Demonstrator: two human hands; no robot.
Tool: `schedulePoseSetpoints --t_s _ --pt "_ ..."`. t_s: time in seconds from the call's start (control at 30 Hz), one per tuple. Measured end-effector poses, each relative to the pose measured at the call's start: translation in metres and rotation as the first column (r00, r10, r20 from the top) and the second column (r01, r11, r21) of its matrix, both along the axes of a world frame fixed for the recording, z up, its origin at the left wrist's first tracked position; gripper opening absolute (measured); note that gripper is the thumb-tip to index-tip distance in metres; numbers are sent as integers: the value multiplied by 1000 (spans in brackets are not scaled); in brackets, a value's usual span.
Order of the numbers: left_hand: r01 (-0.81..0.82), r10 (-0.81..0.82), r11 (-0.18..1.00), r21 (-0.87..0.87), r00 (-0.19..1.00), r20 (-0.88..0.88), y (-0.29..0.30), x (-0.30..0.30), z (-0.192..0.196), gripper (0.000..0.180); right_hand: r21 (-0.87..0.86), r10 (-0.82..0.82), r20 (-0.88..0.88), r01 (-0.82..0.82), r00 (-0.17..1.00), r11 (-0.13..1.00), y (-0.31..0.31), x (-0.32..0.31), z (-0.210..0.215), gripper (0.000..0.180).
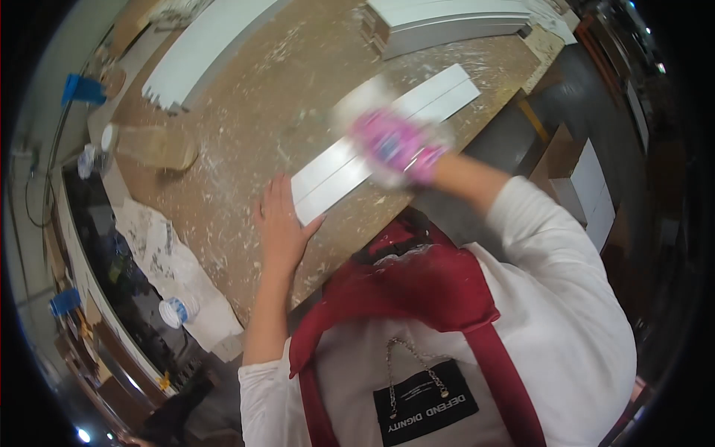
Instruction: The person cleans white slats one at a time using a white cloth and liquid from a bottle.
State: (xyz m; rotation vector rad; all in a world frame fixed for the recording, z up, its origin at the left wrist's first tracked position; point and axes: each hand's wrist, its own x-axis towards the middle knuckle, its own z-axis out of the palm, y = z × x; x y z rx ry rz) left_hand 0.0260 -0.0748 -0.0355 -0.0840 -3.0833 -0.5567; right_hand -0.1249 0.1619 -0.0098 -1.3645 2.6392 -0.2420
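Note:
Two narrow white strips (447, 93) lie side by side on a dusty brown workbench (246, 134). My left hand (281, 223) is bare and rests flat on the bench, its fingers touching the near end of the strips. My right hand (398, 147) wears a pink patterned glove and is blurred with motion over the middle of the strips. It seems closed on a pale pad or cloth (363, 100), too blurred to identify.
A wide brush (153, 147) lies on the bench at the left. White panels (201, 48) and a stack of white boards (447, 22) lie at the far side. Crumpled paper (160, 253) and a small tub (175, 311) sit lower left.

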Motion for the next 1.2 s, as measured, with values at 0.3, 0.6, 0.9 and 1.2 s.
schedulePoseSetpoints --t_s 0.3,0.6,0.9,1.2 --pt "-10 9 999 -53 1000 -9 -3 -16 -9 89 55 -215 -56 218 975 974 -34 11 -24 10" --pt "2 21 992 127 984 -178 -17 12 14 66 -254 -137 -46 121 990 960 36 2 14 20" --pt "194 -134 943 269 965 -226 -8 32 -15 37 -96 -84 -73 76 994 992 -31 49 -10 19" --pt "59 8 915 400 987 -162 -13 28 2 41 -300 -106 595 342 797 891 19 22 19 28"
